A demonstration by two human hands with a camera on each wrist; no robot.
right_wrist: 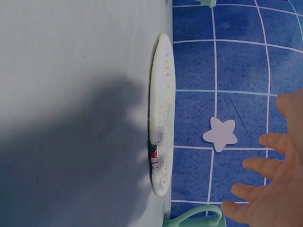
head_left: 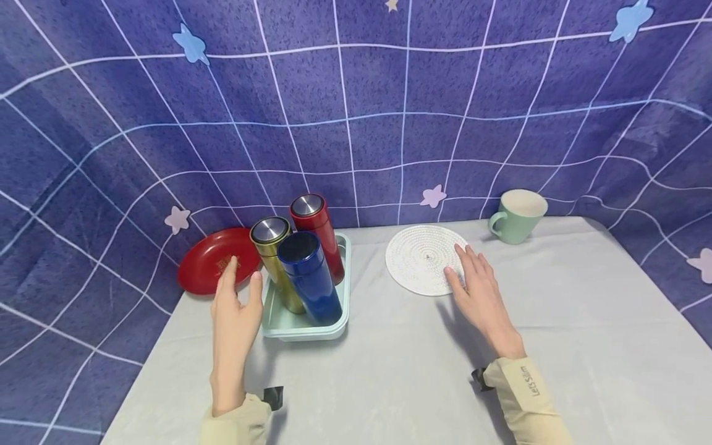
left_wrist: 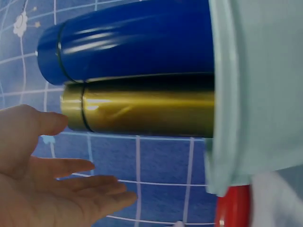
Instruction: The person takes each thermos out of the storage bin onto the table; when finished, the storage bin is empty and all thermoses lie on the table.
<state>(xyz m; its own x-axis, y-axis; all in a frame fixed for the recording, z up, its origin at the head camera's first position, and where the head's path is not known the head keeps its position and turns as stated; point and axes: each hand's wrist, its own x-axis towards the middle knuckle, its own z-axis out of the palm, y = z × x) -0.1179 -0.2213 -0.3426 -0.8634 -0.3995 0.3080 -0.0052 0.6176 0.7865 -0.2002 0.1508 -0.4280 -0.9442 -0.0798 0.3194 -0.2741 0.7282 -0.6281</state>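
Note:
My left hand [head_left: 236,321], fingers extended, is held just left of the pale green tray [head_left: 311,334]. In that tray stand three flasks: a gold flask [head_left: 280,278], a blue flask [head_left: 314,284] and a red flask [head_left: 328,247], the last two with a slight tilt. The left wrist view puts my thumb close by the top of the gold flask [left_wrist: 147,111]; whether they touch I cannot tell. With fingers spread, my right hand [head_left: 481,303] hovers over the right edge of a white round woven placemat [head_left: 417,259]. Neither hand holds anything.
Left of the tray, a red oval plate [head_left: 200,272] lies by the back curtain. At the back right stands a green mug [head_left: 517,219], its handle facing left. A blue grid-patterned curtain [head_left: 378,142] rises behind the grey-white tablecloth [head_left: 400,371].

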